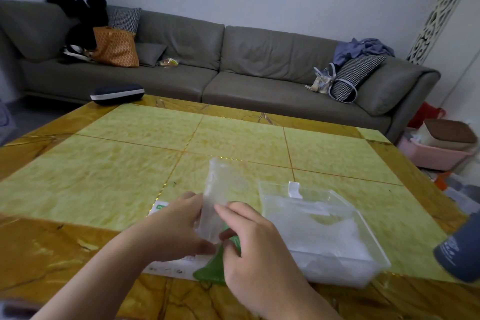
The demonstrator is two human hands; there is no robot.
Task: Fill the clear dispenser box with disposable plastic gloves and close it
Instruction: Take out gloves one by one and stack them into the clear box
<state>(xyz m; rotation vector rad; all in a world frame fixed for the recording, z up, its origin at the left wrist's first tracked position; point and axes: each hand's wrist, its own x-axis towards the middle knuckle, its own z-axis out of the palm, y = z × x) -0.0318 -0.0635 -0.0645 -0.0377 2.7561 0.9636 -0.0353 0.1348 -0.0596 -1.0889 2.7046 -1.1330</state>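
Over a yellow tiled table (117, 163), the left hand (171, 226) and right hand (249, 239) both pinch a wad of clear plastic gloves (215, 202), just left of the open clear dispenser box (322, 234).

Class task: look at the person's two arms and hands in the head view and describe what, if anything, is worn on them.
Both forearms are bare as far as the frame shows; no sleeve comes into view. The left hand and the right hand wear no gloves. No ring, watch or bracelet shows on the visible sides. Fingernails look short and unpainted.
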